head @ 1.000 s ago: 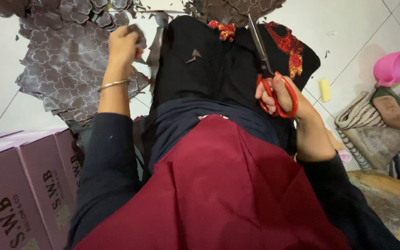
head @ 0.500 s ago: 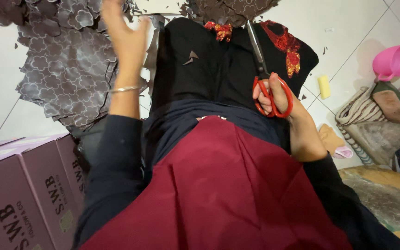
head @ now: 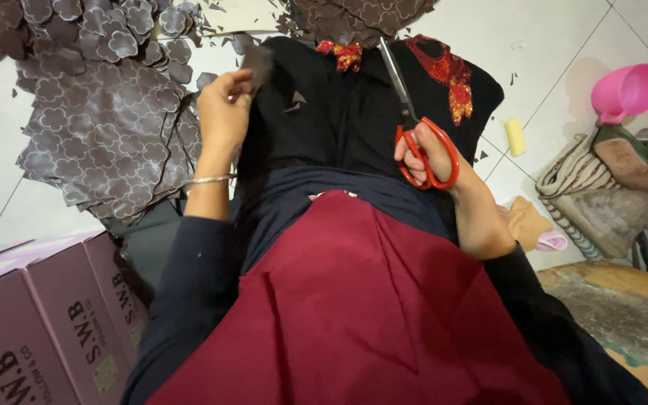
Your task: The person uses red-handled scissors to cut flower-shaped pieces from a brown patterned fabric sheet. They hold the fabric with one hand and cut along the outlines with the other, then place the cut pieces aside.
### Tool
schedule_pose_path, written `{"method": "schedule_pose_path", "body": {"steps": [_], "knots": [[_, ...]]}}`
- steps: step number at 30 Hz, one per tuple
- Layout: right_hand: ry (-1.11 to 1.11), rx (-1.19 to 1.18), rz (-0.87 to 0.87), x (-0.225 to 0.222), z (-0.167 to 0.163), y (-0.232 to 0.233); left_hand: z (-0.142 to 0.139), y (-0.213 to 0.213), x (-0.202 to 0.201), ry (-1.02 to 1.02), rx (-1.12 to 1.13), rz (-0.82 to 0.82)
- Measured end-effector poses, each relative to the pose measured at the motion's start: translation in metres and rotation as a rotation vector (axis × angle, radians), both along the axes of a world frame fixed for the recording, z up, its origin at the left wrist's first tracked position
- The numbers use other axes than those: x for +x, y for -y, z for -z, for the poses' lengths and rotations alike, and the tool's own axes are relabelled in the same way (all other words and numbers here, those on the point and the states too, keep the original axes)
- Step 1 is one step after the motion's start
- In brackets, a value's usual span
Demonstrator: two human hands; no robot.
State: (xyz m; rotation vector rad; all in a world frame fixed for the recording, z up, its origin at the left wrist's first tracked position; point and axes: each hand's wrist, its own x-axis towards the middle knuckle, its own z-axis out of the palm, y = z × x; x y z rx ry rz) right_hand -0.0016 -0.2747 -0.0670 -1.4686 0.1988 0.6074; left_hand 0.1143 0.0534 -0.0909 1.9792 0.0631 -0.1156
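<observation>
Gripping red-handled scissors [head: 421, 139]; pinching brown scrap [head: 258, 61]

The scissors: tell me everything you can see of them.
The scissors have red loop handles and long, narrow grey metal blades. The right hand grips them, fingers through the loops. The blades look closed or nearly so and point up and away from the person, slightly leftward, their tips close to the brown scalloped material at the top of the frame. They lie over the black garment on the person's lap. Nothing is seen between the blades.

Red scissors [head: 423, 142] in right hand [head: 425, 154]
</observation>
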Motion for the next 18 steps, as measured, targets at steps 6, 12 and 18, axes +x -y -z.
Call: {"method": "schedule_pose_path", "body": {"steps": [6,12,18], "knots": [[0.199,0.078,-0.006,0.006,0.01,-0.017,-0.024,0.039,-0.037,0.426,-0.07,0.118],[0.295,-0.018,0.14,0.003,0.025,-0.04,-0.054,0.083,-0.083,0.478,-0.118,0.47],[0.122,0.406,0.387,-0.005,-0.008,-0.036,-0.079,0.07,-0.081,0.168,-0.568,0.485]]}}
